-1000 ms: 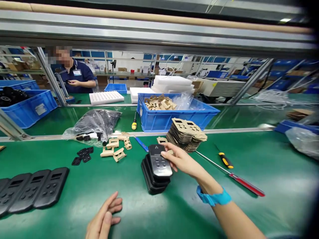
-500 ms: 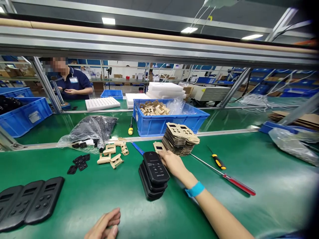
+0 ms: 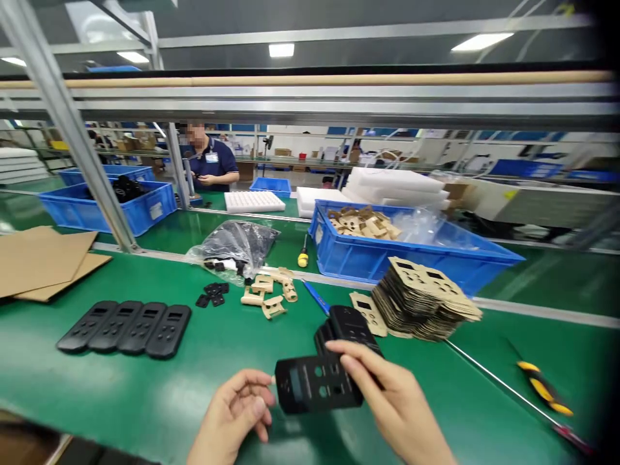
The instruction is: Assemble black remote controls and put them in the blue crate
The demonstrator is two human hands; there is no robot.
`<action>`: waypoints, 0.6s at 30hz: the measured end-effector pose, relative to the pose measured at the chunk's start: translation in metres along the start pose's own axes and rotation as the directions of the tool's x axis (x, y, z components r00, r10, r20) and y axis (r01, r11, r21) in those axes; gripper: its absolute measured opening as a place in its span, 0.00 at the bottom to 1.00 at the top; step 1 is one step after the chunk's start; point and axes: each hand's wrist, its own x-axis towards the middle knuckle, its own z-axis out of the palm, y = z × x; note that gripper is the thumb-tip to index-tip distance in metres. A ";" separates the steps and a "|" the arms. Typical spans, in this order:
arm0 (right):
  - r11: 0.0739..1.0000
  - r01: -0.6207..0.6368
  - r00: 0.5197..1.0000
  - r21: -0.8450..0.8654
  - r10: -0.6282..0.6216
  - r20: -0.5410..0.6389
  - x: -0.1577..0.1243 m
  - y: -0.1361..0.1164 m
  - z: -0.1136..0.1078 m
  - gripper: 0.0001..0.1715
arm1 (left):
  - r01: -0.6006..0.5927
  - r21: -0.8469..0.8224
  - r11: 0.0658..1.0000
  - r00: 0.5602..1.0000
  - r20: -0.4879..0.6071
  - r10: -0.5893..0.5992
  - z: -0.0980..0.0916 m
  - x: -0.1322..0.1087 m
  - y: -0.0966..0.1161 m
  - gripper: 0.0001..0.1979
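A thin black faceplate (image 3: 310, 385) with button holes and a window is held up over the bench, its right end pinched between the thumb and fingers of my right hand (image 3: 392, 394). My left hand (image 3: 239, 407) is at the plate's left end, an index fingertip at its edge. Its fingers are loosely curled and apart, not closed on the plate. Behind my right hand, partly hidden, stands a pile of black casings (image 3: 349, 323). One tan cut-out sheet (image 3: 368, 312) lies beside a tall stack of tan cut-out sheets (image 3: 421, 294).
Several black casings (image 3: 123, 328) lie in a row at left. Small black pads (image 3: 212, 294), tan clips (image 3: 268, 294) and a plastic bag (image 3: 237, 245) lie behind. A blue bin (image 3: 411, 255) stands at the back. Screwdrivers (image 3: 545, 387) lie right. A co-worker (image 3: 213, 161) is beyond.
The view has swung left. My right hand has left the tan sheets and now holds the black faceplate. My left hand has come up to the plate's other end.
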 end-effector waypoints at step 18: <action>0.855 0.165 0.785 0.492 -0.416 0.459 0.003 -0.011 0.080 0.37 | 0.256 -0.262 0.930 0.961 0.170 -0.217 -0.026 -0.006 0.008 0.27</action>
